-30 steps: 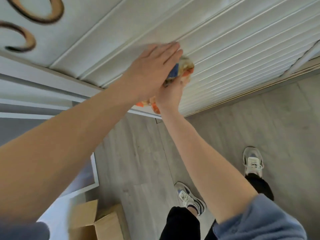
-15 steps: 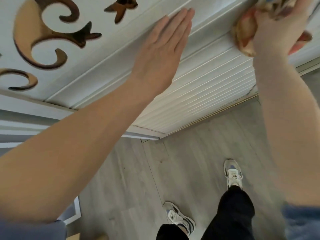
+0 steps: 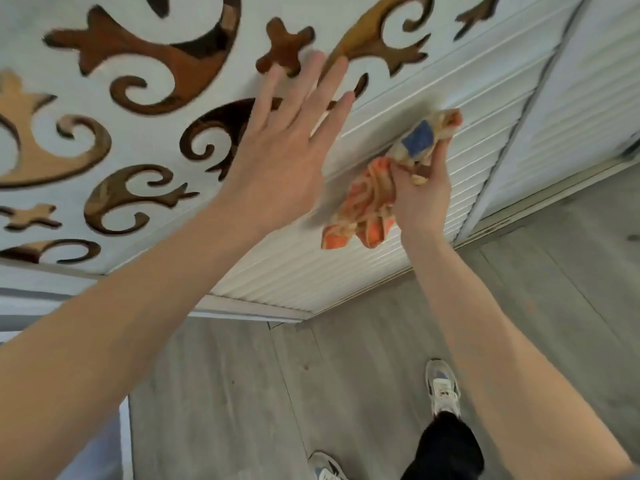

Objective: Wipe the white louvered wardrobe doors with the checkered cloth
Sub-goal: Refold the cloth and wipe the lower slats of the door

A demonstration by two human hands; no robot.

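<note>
Against the upper slats of the white louvered door (image 3: 346, 271): one checkered cloth (image 3: 374, 199), bunched, orange and cream with a single blue square showing. Its top end is squeezed in the right hand (image 3: 422, 195), whose fingers (image 3: 440, 157) curl round it. The orange end hangs loose beside the wrist and lies on the slats.

Just left of the cloth: left hand (image 3: 284, 161), fingers (image 3: 334, 84) straight and spread, holding nothing, palm toward the door. The fingertips overlap the edge where the slats meet a white panel (image 3: 149, 140) cut with brown scroll shapes (contact with the surface cannot be made out; the hand is blurred). This hand and its bare forearm cover part of the slats and several cut-outs.

Right of the cloth: a second slatted door (image 3: 575, 98), parted from the first by a narrow upright strip.

Below the doors: grey plank floor (image 3: 259, 393); one pale shoe (image 3: 443, 389) joined to a black trouser leg (image 3: 443, 448); a second shoe (image 3: 325, 469), cut off by the lower edge.

Hidden or unclear: most of the check pattern, lost in the folds; the slats under the cloth and right palm; the panel's upper reach, cut off at the top.
</note>
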